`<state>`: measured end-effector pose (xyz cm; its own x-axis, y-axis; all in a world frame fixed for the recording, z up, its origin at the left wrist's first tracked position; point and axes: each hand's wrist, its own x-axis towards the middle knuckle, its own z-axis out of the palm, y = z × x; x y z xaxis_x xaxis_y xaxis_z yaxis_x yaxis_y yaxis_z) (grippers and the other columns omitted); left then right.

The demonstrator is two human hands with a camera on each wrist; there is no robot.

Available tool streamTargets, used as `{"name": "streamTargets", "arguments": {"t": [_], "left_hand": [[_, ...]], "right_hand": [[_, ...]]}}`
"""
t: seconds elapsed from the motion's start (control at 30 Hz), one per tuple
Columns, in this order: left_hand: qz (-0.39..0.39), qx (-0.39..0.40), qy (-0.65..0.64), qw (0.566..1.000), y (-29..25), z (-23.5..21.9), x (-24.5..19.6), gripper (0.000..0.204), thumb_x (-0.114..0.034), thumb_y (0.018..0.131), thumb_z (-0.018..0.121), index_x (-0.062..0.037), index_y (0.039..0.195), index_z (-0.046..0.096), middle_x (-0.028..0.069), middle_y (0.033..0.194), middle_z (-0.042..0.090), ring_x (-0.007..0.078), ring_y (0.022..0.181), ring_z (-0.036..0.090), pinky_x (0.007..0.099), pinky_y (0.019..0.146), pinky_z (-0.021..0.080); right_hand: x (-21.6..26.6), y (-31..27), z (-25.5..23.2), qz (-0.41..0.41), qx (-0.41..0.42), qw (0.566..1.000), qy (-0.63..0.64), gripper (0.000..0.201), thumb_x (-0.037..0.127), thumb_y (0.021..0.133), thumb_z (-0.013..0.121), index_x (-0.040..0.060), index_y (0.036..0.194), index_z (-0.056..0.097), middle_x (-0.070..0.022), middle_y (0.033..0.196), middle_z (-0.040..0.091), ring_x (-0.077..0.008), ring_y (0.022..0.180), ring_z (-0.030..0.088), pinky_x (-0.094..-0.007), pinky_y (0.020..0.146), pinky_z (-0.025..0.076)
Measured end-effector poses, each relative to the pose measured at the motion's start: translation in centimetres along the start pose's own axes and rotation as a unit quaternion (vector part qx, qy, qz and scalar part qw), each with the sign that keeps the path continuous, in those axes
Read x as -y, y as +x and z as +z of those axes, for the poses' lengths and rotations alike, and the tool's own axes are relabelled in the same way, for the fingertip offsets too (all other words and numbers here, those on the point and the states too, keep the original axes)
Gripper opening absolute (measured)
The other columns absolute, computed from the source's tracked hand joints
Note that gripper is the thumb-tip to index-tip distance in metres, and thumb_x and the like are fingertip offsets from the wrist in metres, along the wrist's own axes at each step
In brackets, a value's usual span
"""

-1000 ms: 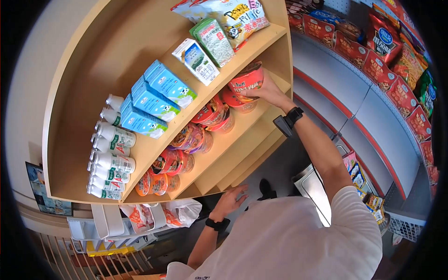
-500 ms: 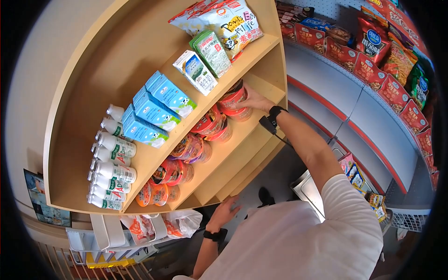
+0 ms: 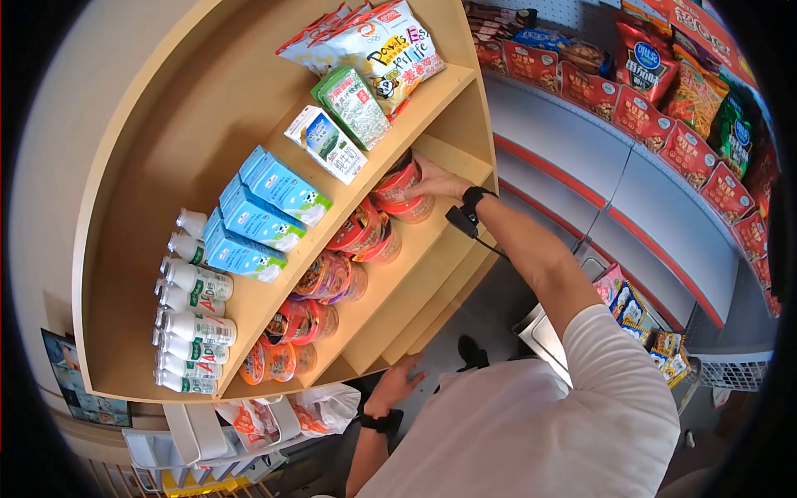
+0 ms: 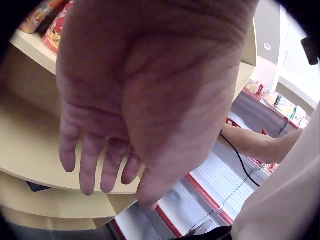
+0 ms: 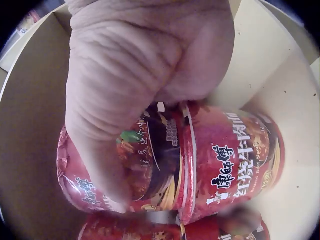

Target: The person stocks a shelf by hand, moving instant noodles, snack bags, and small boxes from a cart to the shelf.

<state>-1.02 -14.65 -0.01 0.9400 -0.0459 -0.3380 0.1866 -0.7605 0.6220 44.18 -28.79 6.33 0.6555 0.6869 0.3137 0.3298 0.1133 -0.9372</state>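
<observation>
Grips the upper red noodle cup (image 3: 395,181) with the right hand (image 3: 440,180), directly on top of a matching lower cup (image 5: 232,160).
Nearest, holds the left hand (image 3: 393,387) low beside the wooden unit (image 3: 178,116), with fingers (image 4: 90,165) straight and slightly apart. Reaching farther, clamps the right thumb (image 5: 101,170) and fingers on the upper red noodle cup (bar the thumb, mostly hidden from view), with both cups stacked and touching near the end of the shelf (image 3: 375,295). Past these, faces more noodle cups (image 3: 305,319) along the same shelf; above, looks at blue cartons (image 3: 264,220), white bottles (image 3: 199,328) and a big snack bag (image 3: 394,54). Beyond, takes in red packets (image 3: 589,91) on a white rack (image 3: 564,158).
</observation>
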Motion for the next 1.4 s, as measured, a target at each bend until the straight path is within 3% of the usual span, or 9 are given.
{"name": "streamTargets", "arguments": {"t": [0.17,0.23,0.33,0.4,0.5,0.73,1.0,1.1,1.4], "left_hand": [[-0.010,0.004,-0.026,1.000,0.0,-0.4,0.0,0.047,-0.028,0.093,0.073,-0.0033,0.132,0.061,0.0168,0.126,0.067,0.0322,0.111,0.067,0.0392,0.093,0.053],[-0.040,0.010,-0.017,0.999,-0.2,-0.3,0.4,0.048,-0.029,0.093,0.073,-0.0036,0.133,0.061,0.0180,0.128,0.067,0.0320,0.112,0.066,0.0391,0.093,0.053],[-0.070,0.018,-0.028,0.997,-0.4,0.0,0.2,0.049,-0.031,0.093,0.073,-0.0036,0.133,0.061,0.0187,0.129,0.066,0.0318,0.112,0.066,0.0393,0.094,0.053],[-0.062,0.017,-0.027,0.998,-0.7,1.1,1.5,0.050,-0.032,0.094,0.072,-0.0037,0.133,0.061,0.0183,0.129,0.066,0.0315,0.113,0.066,0.0396,0.094,0.053],[-0.064,0.023,-0.034,0.997,-0.7,0.6,0.7,0.051,-0.035,0.095,0.070,-0.0053,0.135,0.060,0.0179,0.132,0.065,0.0322,0.115,0.065,0.0406,0.097,0.052],[-0.086,0.009,-0.043,0.995,-1.2,0.1,0.6,0.053,-0.038,0.096,0.068,-0.0056,0.137,0.058,0.0161,0.134,0.064,0.0318,0.119,0.064,0.0406,0.101,0.051],[-0.086,0.032,-0.030,0.995,-0.6,0.5,2.0,0.056,-0.039,0.096,0.066,-0.0081,0.142,0.055,0.0180,0.137,0.061,0.0335,0.117,0.064,0.0425,0.100,0.051],[-0.079,0.040,-0.034,0.995,-0.1,0.2,2.1,0.057,-0.040,0.096,0.066,-0.0074,0.141,0.055,0.0187,0.136,0.061,0.0343,0.119,0.063,0.0425,0.100,0.050],[-0.042,0.060,0.009,0.997,2.8,0.6,4.6,0.058,-0.039,0.093,0.071,-0.0011,0.135,0.059,0.0217,0.129,0.066,0.0336,0.117,0.064,0.0413,0.100,0.050]], "right_hand": [[-0.4,-0.2,0.2,-0.016,0.019,1.000,0.015,0.122,0.034,0.063,0.095,-0.0041,0.153,0.023,-0.0234,0.153,0.040,-0.0319,0.143,0.039,-0.0387,0.121,0.030],[-0.4,-1.2,0.5,0.003,-0.012,0.996,0.088,0.135,0.024,0.062,0.097,-0.0012,0.159,0.006,-0.0201,0.161,0.029,-0.0296,0.150,0.029,-0.0400,0.125,0.022],[-1.6,-2.1,1.0,-0.032,-0.051,0.997,-0.056,0.139,0.026,0.058,0.099,-0.0023,0.158,0.006,-0.0231,0.160,0.029,-0.0308,0.150,0.030,-0.0397,0.124,0.025],[-1.4,-3.0,1.9,0.010,0.000,1.000,0.016,0.147,0.025,0.057,0.099,-0.0019,0.159,-0.003,-0.0233,0.161,0.028,-0.0307,0.151,0.028,-0.0401,0.124,0.025],[-6.1,-2.2,3.3,0.023,-0.076,0.996,0.031,0.138,0.029,0.056,0.100,-0.0016,0.156,0.009,-0.0212,0.156,0.036,-0.0311,0.147,0.035,-0.0408,0.122,0.030],[-1.9,-1.7,2.4,0.102,-0.016,0.995,0.002,0.128,0.030,0.060,0.098,-0.0001,0.154,0.015,-0.0176,0.153,0.040,-0.0285,0.144,0.040,-0.0381,0.121,0.032],[-5.6,-1.6,1.1,0.043,0.028,0.997,0.058,0.127,0.027,0.064,0.096,0.0021,0.158,0.015,-0.0176,0.158,0.036,-0.0298,0.149,0.031,-0.0403,0.124,0.025],[-6.4,-3.0,0.0,0.036,0.002,0.997,-0.068,0.125,0.028,0.066,0.096,0.0020,0.159,0.017,-0.0188,0.160,0.034,-0.0310,0.151,0.028,-0.0424,0.124,0.024],[-4.2,-11.4,-5.1,0.148,0.010,0.988,-0.035,0.082,0.023,0.083,0.085,0.0011,0.150,0.042,-0.0191,0.151,0.049,-0.0307,0.143,0.043,-0.0402,0.118,0.037]]}}
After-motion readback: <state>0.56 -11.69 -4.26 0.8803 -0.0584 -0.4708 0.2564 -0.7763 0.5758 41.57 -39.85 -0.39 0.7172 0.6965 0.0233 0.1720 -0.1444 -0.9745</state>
